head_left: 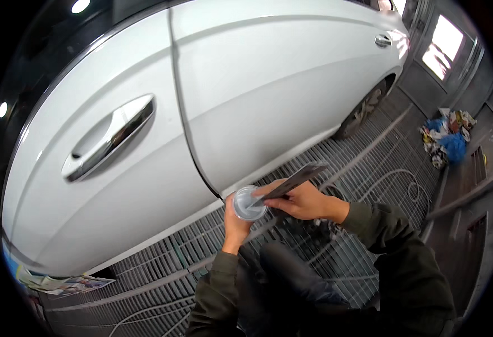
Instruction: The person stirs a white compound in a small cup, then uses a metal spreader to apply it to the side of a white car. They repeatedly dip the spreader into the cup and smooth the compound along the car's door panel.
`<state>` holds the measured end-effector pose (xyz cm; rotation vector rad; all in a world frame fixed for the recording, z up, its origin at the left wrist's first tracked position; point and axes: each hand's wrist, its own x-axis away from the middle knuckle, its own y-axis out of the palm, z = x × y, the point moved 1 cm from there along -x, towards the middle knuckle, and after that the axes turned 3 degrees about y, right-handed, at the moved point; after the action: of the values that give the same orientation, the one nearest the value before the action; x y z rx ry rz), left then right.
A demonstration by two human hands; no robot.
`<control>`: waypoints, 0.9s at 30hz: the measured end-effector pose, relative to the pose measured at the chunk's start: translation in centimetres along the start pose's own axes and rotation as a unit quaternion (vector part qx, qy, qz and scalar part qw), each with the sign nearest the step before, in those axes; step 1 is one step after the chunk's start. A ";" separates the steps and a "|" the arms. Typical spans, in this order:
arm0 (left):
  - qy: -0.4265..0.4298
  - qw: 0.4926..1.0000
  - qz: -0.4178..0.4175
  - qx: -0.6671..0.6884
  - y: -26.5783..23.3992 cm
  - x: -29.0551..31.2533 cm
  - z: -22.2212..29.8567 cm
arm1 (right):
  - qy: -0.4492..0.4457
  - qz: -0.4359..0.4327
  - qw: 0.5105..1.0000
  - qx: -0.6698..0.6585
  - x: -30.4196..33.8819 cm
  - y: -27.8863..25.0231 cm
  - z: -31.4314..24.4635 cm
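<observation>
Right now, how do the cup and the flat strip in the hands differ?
The cup is clear and round; the strip is dark, long and flat. The left hand holds the cup with its open mouth facing up, while the right hand holds the strip at a slant, its lower end at the cup's mouth. Both are held beside the white car.

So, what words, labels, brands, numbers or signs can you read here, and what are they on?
None can be read.
Strip, in the right hand: any marks are too small to read.
Cup, in the left hand: no legible marks.
Paper by the car: too small and blurred.
Pile by the wall: too blurred.
Car doors: no lettering visible.
</observation>
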<state>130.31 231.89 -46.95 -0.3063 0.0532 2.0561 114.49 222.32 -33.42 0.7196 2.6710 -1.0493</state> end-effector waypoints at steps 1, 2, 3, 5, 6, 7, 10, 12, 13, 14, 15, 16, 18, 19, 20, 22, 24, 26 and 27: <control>0.026 1.000 0.009 -0.011 0.3 0.8 -1.6 | 0.021 0.027 0.999 -0.008 0.1 -0.8 -1.3; 0.051 0.998 0.010 -0.022 0.8 1.8 -1.9 | 0.048 0.058 0.997 -0.016 0.8 -1.7 -2.4; 0.030 0.998 -0.027 -0.047 1.6 1.5 2.3 | 0.068 0.058 0.996 0.005 2.0 -2.5 -2.6; -0.055 0.996 -0.036 0.057 2.9 2.8 3.1 | 0.122 0.065 0.990 -0.034 4.3 -3.4 -5.2; -0.097 0.988 -0.041 0.111 3.9 3.2 5.0 | 0.138 0.076 0.986 -0.049 4.7 -4.6 -7.1; -0.068 0.995 -0.073 0.023 4.2 3.8 7.5 | 0.139 0.085 0.987 -0.014 5.0 -6.5 -8.9; -0.333 0.845 -0.091 0.408 6.5 4.5 13.5 | 0.198 0.126 0.972 0.024 7.9 -10.0 -13.5; -0.360 0.849 -0.107 0.370 8.7 5.2 18.0 | 0.210 0.106 0.972 0.010 9.9 -13.1 -17.8; -0.236 0.934 -0.182 0.196 9.8 5.1 20.2 | 0.202 0.157 0.967 -0.018 10.4 -15.5 -19.2; -0.095 0.964 -0.249 0.015 10.9 5.2 23.2 | 0.196 0.208 0.957 -0.048 11.2 -17.7 -20.8; -0.120 0.958 -0.257 0.039 12.1 5.1 25.4 | 0.218 0.202 0.955 -0.027 11.4 -20.4 -22.4; -0.146 0.952 -0.264 0.061 13.5 5.0 27.6 | 0.239 0.194 0.951 -0.008 11.7 -23.5 -23.8; -0.268 0.907 -0.253 0.203 17.0 4.5 28.7 | 0.282 0.113 0.952 0.042 14.5 -27.4 -25.7; -0.199 0.930 -0.263 0.162 18.9 3.7 30.0 | 0.281 0.115 0.952 0.031 16.0 -29.1 -26.2; -0.151 0.937 -0.292 0.121 21.0 3.0 31.0 | 0.282 0.116 0.952 0.019 17.6 -30.5 -26.4; -0.049 0.942 -0.331 0.039 24.9 1.8 33.5 | 0.242 0.144 0.959 -0.018 19.5 -35.9 -26.4; 0.007 0.921 -0.390 -0.014 30.3 -0.6 36.2 | 0.169 0.213 0.961 -0.056 20.9 -40.6 -24.2; 0.036 0.897 -0.441 -0.010 35.8 -1.6 37.5 | 0.165 0.188 0.968 -0.019 23.6 -46.2 -22.3; 0.004 0.880 -0.476 0.004 39.0 -2.4 38.7 | 0.153 0.169 0.974 0.001 25.3 -48.9 -21.0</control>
<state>89.97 217.28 -12.54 -0.2590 -0.0746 1.0702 68.29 215.01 2.38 1.3800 2.6457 -0.9122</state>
